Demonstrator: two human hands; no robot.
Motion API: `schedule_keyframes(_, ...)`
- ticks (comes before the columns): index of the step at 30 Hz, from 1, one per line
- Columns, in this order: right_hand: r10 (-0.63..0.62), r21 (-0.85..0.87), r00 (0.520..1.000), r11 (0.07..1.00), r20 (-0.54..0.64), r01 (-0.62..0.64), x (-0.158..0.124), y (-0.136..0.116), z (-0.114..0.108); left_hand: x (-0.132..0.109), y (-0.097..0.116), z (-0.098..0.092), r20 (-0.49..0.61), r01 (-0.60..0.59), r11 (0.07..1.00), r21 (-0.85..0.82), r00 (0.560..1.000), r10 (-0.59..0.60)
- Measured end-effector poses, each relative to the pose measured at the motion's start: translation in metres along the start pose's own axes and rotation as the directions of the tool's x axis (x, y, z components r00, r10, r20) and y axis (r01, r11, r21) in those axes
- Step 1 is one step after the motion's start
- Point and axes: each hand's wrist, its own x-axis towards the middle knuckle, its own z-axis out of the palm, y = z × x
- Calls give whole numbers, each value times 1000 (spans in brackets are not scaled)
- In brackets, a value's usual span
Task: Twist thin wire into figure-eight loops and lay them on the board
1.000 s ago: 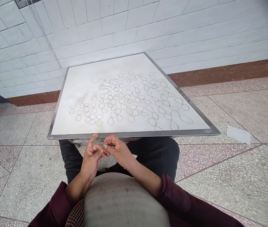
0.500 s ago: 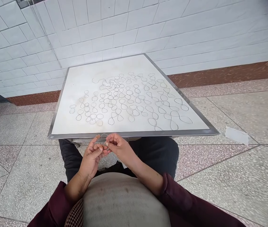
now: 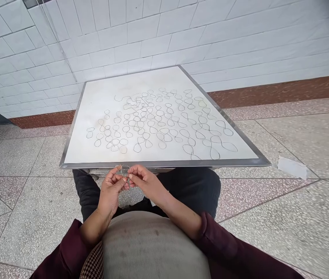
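Pinching a thin wire loop between them, the two hands work just in front of the near edge of a white, metal-framed surface. They are held low over the lap, probably so the fine wire can be turned with the fingertips, away from the pieces laid out ahead. The left hand is partly closed, its fingers curled inward and their tips up against the wire. The right hand is partly closed too, with its thumb and fingertips drawn together on the lower part of the loop. The two hands almost touch, and the wire passes between them; which finger bears it is too small to tell.

The loop is near the surface's edge but not resting on it. Across the surface lie many wire figure-eights, spread flat in loose rows — likely so that each stays separate — though some bunch into a tangle toward the far side. The person sits close to the surface, with black trousers, maroon sleeves and a pale apron over the belly. Beyond are a terrazzo floor, brown skirting and a white tiled wall.
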Motion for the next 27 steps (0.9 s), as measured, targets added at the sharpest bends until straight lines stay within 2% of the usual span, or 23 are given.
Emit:
schedule_keyframes(6, 46, 102, 997, 993, 60, -52, -1, -3, 0, 0, 6, 1, -22, 17, 1000, -7, 1000, -18)
schedule_keyframes(10, 67, 138, 996, 988, 58, -74, -1, -3, -1, 0, 7, -1, -21, 22, 999, 31, 1000, -22)
schedule_keyframes(14, 134, 243, 989, 959, 71, -147, -1, -4, -2, 1, 6, -4, -7, -18, 998, 60, 1000, 18)
schedule_keyframes(17, 204, 391, 967, 886, 151, -248, 0, -3, -5, 3, 5, -5, 4, -85, 993, 79, 996, 85)
schedule_keyframes(20, 252, 527, 932, 772, 261, -356, 1, 1, -7, 3, 4, -5, 29, -92, 993, 77, 996, 90)
schedule_keyframes(23, 290, 623, 895, 644, 339, -445, 4, 8, -8, 3, 5, -3, 55, -39, 998, 47, 998, 36)
schedule_keyframes(27, 295, 703, 881, 531, 370, -473, 7, 16, -6, 4, 5, -3, 66, 79, 995, -65, 995, -74)
